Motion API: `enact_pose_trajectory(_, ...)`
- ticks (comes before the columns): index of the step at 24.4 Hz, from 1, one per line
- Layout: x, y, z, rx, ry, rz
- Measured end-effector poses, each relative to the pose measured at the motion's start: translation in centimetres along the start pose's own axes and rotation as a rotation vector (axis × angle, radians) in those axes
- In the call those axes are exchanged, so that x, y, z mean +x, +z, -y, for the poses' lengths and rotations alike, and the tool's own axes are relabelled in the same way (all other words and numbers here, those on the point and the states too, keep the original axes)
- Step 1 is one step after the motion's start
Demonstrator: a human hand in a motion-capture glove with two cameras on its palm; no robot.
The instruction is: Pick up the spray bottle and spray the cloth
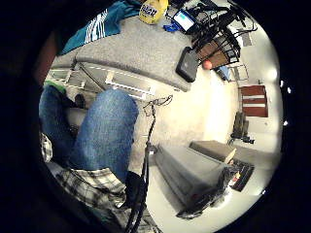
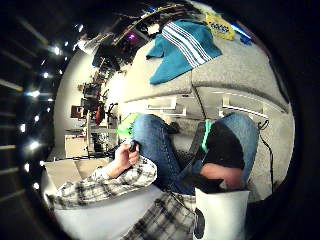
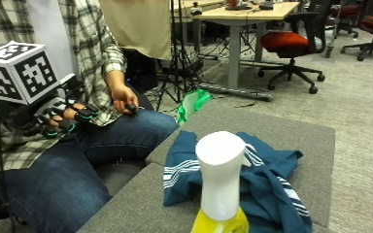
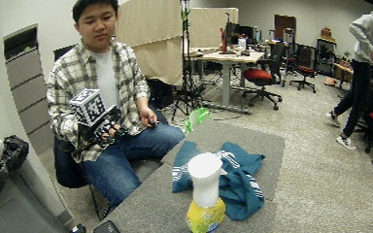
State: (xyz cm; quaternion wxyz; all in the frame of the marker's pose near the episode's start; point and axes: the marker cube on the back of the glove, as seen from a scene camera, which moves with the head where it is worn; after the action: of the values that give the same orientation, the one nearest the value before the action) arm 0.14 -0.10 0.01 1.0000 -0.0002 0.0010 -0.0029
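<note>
Closest to us stands the spray bottle (image 3: 221, 179) on the grey desk (image 3: 303, 141), touching the teal cloth (image 3: 264, 179), both well apart from our right hand (image 3: 60, 121). It rests over our lap, fingers loosely curled, holding nothing. Reaching carelessly, we might topple the tall bottle.

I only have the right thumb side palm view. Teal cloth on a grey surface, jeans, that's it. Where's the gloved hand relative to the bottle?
Observer: Outside view shows the gloved right hand raised by the person's torso above the lap, well apart from the spray bottle.
Operator: Holding anything?
Observer: No. Its fingers are loosely curled round nothing.
Operator: Bottle upright?
Observer: Yes, standing on the grey table, white trigger head on top, yellow base.
Operator: And the cloth?
Observer: The teal cloth lies crumpled just behind the bottle, on the same surface.
</note>
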Motion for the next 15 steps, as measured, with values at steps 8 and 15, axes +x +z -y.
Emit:
enact_pose_trajectory(8, 0.10, 0.19, 0.01, -0.004, 0.009, 0.007)
enact_pose_trajectory(15, 0.65, 0.18, 0.96, 0.000, 0.013, 0.015)
